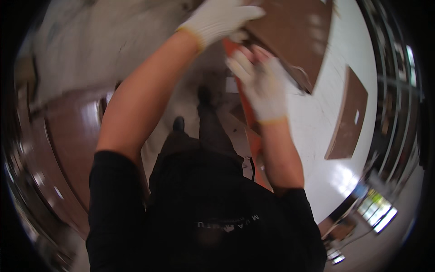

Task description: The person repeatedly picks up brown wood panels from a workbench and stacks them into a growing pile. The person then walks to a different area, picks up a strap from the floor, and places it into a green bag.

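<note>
My left hand [216,21], in a white knit glove with a yellow cuff, is at a brown flat panel [297,34]. Its thumb lies over the panel's near-left edge, and pale fingertips show just below that edge; the rest is cut off by the picture's top. My right hand [266,88], gloved alike, is raised close under the same edge. Its fingers are bent together and pinkish at the tips; motion blurs them, and whatever they hold is hidden. A dark strip runs along the panel's edge, which rests over a white tabletop [312,136].
Another brown panel [351,120] lies farther right on the white top. Orange framing [247,106] runs down the table's near side. Reddish-brown boards [68,136] stand at my left. Metal racking [398,104] lines the far right. My shoes [179,123] are on a grey floor.
</note>
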